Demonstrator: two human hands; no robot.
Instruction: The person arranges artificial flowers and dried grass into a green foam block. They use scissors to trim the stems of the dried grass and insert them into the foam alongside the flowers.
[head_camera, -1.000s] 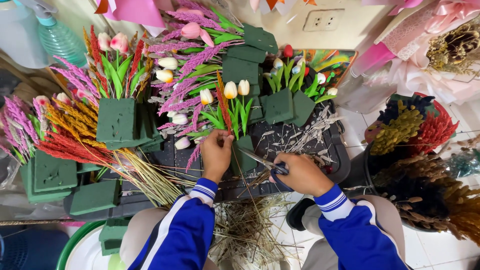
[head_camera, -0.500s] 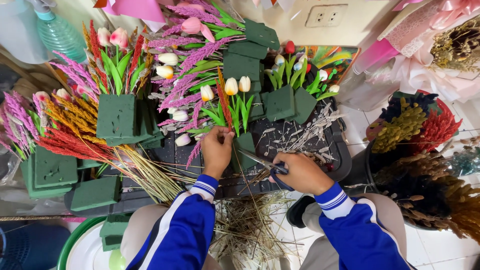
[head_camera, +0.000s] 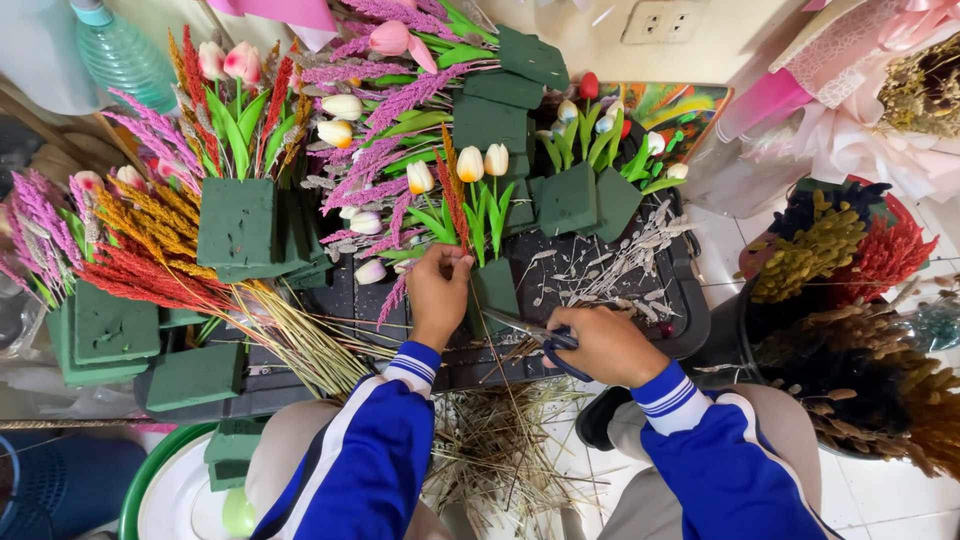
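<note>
- The left hand (head_camera: 437, 297) pinches a thin dried stem (head_camera: 452, 205) where it enters the green foam block (head_camera: 493, 290) on the black tray (head_camera: 690, 310).
- The right hand (head_camera: 600, 345) is closed around blue-handled scissors (head_camera: 535, 335) beside it.
- The stem looks light and brittle, so best gripped low; the foam probably crumbles.

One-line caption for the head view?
Left hand steadies stems in a green foam block; right hand holds scissors.

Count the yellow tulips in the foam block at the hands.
3: yellow tulips stand side by side in the foam block, just above the left hand; foliage may hide others.
</note>
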